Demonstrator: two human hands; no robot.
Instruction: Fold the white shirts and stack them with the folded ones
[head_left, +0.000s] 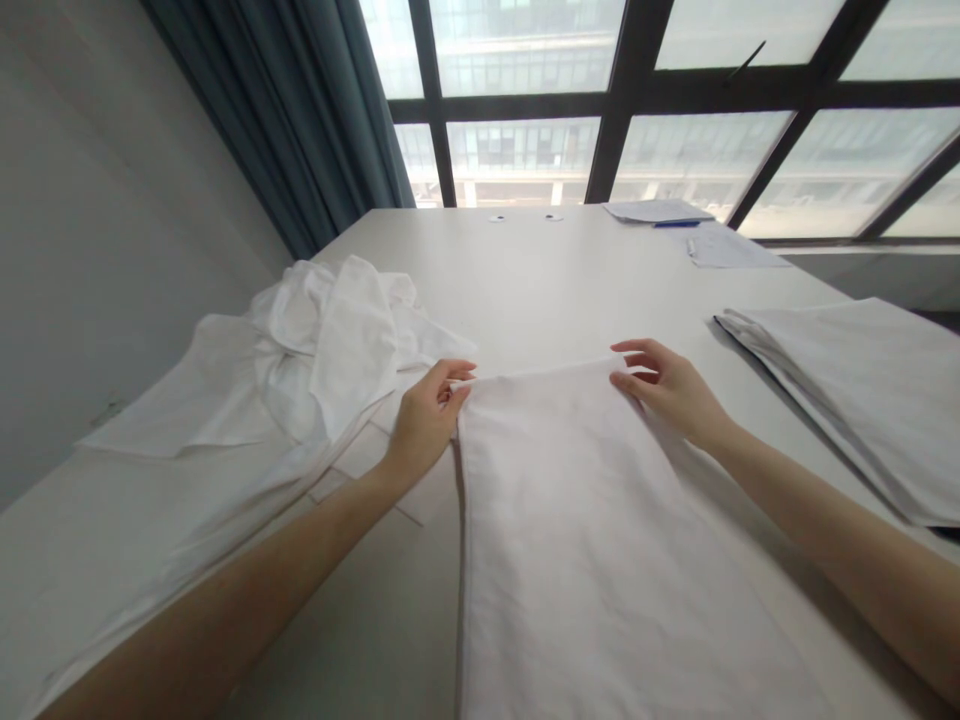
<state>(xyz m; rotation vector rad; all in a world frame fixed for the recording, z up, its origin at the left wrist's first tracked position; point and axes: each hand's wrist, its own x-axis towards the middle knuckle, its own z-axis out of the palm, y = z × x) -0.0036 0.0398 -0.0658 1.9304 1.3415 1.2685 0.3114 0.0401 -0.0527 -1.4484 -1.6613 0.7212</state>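
Note:
A long folded white cloth [555,520] lies lengthwise over the table, running from its far edge toward me. At its far left corner my left hand [431,410] is closed, the corner pinched between thumb and fingers. My right hand [664,385] has the far right corner between its thumb and fingertips. Between the two hands the far edge of the cloth is stretched nearly straight. The cloth's near end passes out of view at the bottom. A crumpled heap of white cloth [349,345] sits beyond and left of my left hand.
The white table [517,270] reaches to a window. A folded white stack [862,390] with a dark edge beneath lies at right. Papers [652,211] and a blue pen [676,225] are at the far right. A dark blue curtain [300,110] hangs at left.

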